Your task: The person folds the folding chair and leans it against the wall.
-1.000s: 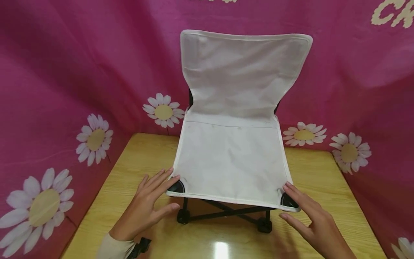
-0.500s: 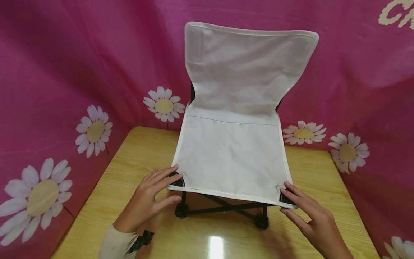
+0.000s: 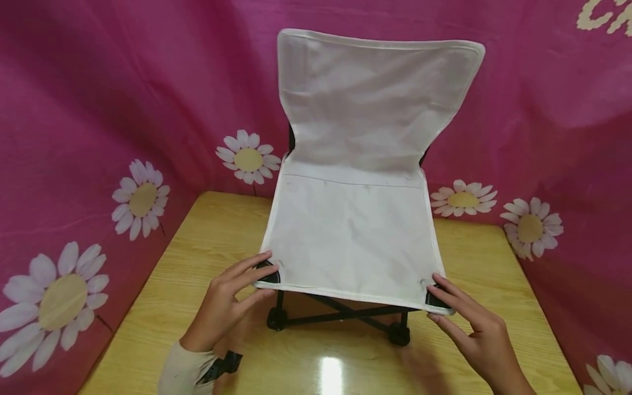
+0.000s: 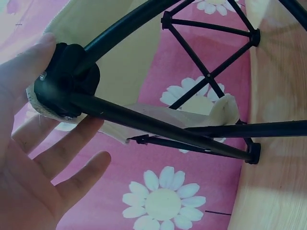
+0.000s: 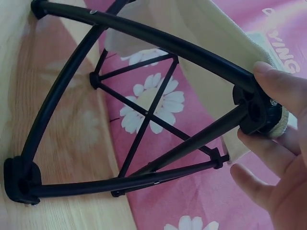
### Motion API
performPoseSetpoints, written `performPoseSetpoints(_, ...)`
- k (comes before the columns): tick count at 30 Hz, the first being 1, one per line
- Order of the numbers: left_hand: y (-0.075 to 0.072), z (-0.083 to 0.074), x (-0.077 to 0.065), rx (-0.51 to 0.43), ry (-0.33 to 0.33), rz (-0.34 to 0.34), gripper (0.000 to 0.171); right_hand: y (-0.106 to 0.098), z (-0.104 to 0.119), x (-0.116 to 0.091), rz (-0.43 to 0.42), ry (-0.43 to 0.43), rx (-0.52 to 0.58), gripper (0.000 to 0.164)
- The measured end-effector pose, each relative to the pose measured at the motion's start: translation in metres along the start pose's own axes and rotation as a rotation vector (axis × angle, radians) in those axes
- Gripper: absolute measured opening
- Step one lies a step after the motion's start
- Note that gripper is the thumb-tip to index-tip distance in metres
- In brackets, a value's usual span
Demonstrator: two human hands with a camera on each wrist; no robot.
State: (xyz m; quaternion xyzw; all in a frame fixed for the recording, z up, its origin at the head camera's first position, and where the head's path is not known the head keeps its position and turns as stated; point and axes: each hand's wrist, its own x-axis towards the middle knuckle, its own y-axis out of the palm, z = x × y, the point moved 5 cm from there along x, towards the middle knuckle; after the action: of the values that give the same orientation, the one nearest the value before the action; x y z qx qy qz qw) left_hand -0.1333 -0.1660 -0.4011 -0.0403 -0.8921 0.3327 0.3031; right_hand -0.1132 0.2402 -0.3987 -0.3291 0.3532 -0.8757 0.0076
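Several left fingers (image 3: 248,264) and right fingers (image 3: 464,299), slightly parted, pinch chair (image 3: 355,236) at front corners (image 3: 272,278).

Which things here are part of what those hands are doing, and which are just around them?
Part of the job:
white chair with its black frame
left hand, holding one front seat corner
right hand, holding the other

Just around:
wooden table under the chair
pink flowered cloth behind
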Motion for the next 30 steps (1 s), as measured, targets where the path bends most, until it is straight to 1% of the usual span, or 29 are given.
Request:
performPoseSetpoints(6,0.0008,-0.0005,-0.0006,-0.032,0.045,-0.038,0.05,0.0005,-0.001,-0.001,-0.044,-0.037,0.122,0.057)
performPoseSetpoints(9,0.0014,-0.001,-0.001,-0.033,0.058,-0.048,0.05,0.0011,-0.0013,-0.002,-0.062,-0.051,0.168,0.054)
performPoseSetpoints(11,0.0017,-0.0013,-0.0007,-0.034,0.075,-0.069,0.05,0.001,-0.0012,-0.0018,-0.082,-0.071,0.192,0.051)
performPoseSetpoints(14,0.002,-0.0018,-0.0004,-0.037,0.111,-0.116,0.051,0.0006,-0.0002,-0.0001,-0.109,-0.104,0.213,0.046)
performPoseSetpoints(17,0.0023,-0.0026,-0.001,-0.033,0.149,-0.157,0.052,0.0013,-0.0002,0.0012,-0.121,-0.114,0.217,0.044)
performPoseSetpoints(21,0.0018,-0.0044,-0.0013,-0.027,0.159,-0.169,0.05,0.0028,-0.0012,0.0008,-0.127,-0.108,0.219,0.045)
performPoseSetpoints(25,0.0019,-0.0064,-0.0005,-0.027,0.182,-0.184,0.048,0.0033,-0.0004,0.0001,-0.146,-0.117,0.217,0.044)
performPoseSetpoints(30,0.0028,-0.008,0.0012,-0.028,0.182,-0.187,0.046,0.0033,0.0015,-0.0002,-0.167,-0.126,0.212,0.042)
